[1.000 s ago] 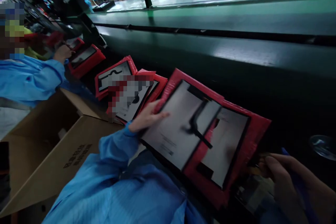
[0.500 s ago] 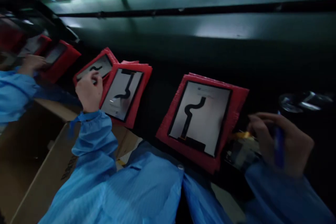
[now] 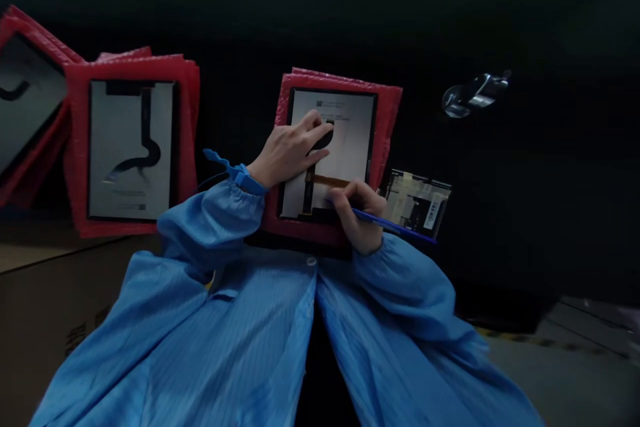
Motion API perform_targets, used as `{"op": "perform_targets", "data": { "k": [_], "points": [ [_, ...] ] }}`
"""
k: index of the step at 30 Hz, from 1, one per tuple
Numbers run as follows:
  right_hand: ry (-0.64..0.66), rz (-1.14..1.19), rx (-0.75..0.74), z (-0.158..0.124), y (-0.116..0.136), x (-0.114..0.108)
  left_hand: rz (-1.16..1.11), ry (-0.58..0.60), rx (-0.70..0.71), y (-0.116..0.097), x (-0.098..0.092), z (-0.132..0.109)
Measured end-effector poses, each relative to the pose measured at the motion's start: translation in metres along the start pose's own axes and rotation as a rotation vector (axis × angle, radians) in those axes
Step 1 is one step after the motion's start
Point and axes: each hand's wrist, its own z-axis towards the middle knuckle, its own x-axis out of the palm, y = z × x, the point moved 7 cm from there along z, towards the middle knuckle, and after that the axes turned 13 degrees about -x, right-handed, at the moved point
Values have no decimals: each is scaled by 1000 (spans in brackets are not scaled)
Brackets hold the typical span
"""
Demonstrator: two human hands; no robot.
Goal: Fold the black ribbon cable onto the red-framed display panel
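A display panel lies pale back up on a stack of red bubble-wrap sleeves. My left hand rests on this panel, fingers apart, by a black ribbon cable that it partly covers. My right hand is closed around a thin blue pen-like stick, whose tip is near the panel's lower part. Between my hands an orange flex strip crosses the panel, from the black cable to my right fingers. Whether those fingers also grip the strip I cannot tell.
Right of the panel lies a small pile of clear-backed flex parts with a white label. Farther right is a shiny clear object. Another panel on red sleeves stands to the left, with a tilted one beyond. A cardboard box is below left.
My view has swung right and down. My left hand has moved from the left stacks onto the middle panel. My right hand has come from the flex parts to the panel, still holding the blue stick.
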Motion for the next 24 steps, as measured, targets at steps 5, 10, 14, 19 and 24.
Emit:
{"op": "perform_targets", "data": {
  "k": [5, 10, 14, 19, 24],
  "points": [
    [158, -84, -47, 4, -4, 15, -99, -11, 6, 4, 2, -1],
    [247, -169, -103, 4, 2, 22, -161, 14, -11, 6, 6, 1],
    [186, -145, -61, 0, -4, 17, -155, 38, -32, 8, 5, 0],
    [-19, -164, -92, 7, -6, -30, -73, 1, -34, 6, -3, -1],
    [230, -499, -340, 23, -3, -54, -7, 11, -16, 5, -3, -2]
  ]
}}
